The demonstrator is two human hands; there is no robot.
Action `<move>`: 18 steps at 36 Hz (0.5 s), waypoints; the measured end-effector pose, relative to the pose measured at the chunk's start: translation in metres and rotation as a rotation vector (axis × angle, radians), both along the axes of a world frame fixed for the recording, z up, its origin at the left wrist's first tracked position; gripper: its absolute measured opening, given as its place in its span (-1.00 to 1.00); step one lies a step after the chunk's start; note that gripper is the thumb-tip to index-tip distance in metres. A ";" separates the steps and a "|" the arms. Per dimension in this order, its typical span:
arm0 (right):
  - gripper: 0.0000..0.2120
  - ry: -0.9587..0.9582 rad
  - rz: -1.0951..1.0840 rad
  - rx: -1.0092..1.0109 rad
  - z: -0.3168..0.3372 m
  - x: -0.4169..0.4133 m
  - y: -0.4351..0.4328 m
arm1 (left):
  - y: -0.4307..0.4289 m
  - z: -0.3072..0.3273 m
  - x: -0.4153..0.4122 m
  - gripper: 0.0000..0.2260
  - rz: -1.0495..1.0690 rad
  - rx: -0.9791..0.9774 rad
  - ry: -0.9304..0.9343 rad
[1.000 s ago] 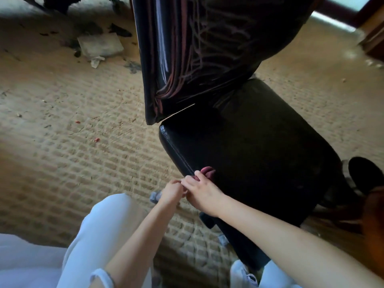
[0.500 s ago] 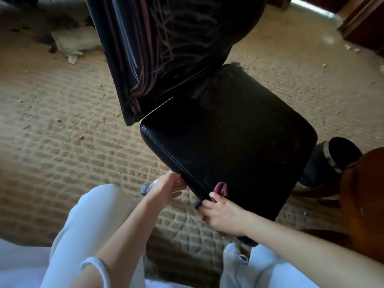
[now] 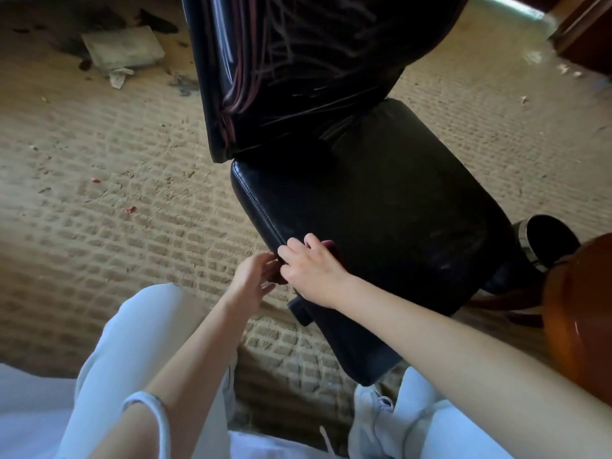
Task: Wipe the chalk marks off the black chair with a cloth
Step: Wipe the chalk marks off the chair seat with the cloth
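The black chair has a glossy backrest (image 3: 298,77) streaked with pink and white chalk marks (image 3: 281,51). Its padded seat (image 3: 397,207) faces me. My right hand (image 3: 314,273) lies on the seat's near left edge, pressing down a dark pink cloth (image 3: 330,245) that shows only past my fingertips. My left hand (image 3: 253,279) is beside it against the seat's side, fingers apart, with nothing seen in it. The two hands almost touch.
A woven tan carpet (image 3: 99,210) with crumbs and scraps covers the floor. Dirty paper (image 3: 122,48) lies at the far left. A black cylinder with a metal band (image 3: 546,240) and a brown wooden object (image 3: 579,309) stand right of the chair. My white-trousered knees and a white shoe (image 3: 374,415) are below.
My right hand slid with the cloth along the seat's edge, away from my left hand and then back beside it. The view shifted a little.
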State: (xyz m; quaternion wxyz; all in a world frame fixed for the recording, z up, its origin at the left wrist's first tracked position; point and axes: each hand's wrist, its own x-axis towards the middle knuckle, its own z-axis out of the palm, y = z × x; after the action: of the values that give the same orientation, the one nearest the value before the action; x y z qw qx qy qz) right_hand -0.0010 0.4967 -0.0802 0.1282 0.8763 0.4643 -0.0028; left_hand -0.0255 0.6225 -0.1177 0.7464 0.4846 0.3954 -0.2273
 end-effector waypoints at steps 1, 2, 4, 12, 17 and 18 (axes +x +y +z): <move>-0.84 0.019 -0.009 -0.003 -0.002 -0.001 -0.002 | 0.002 0.000 0.000 -0.78 0.020 -0.012 -0.010; -0.82 0.041 -0.015 -0.016 -0.004 -0.003 -0.004 | 0.003 0.001 0.001 -0.78 0.033 -0.029 -0.033; -0.82 0.077 -0.048 -0.024 -0.009 -0.009 -0.010 | 0.005 0.003 0.001 -0.76 0.011 -0.064 -0.098; -0.75 0.231 0.103 -0.321 -0.011 -0.063 -0.022 | 0.004 0.015 0.000 -0.70 -0.171 -0.050 -0.257; -0.91 0.337 0.262 -0.450 -0.018 -0.100 -0.050 | 0.002 0.012 -0.008 -0.61 -0.247 0.104 -0.194; -0.91 0.349 0.296 -0.459 -0.020 -0.104 -0.058 | 0.000 0.012 -0.012 -0.59 -0.279 0.159 -0.154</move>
State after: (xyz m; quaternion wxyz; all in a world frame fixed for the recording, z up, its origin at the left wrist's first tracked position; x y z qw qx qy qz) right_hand -0.1053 0.4385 -0.1002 0.2399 0.7338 0.5890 -0.2388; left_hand -0.0379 0.6224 -0.1053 0.6951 0.6082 0.2828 -0.2589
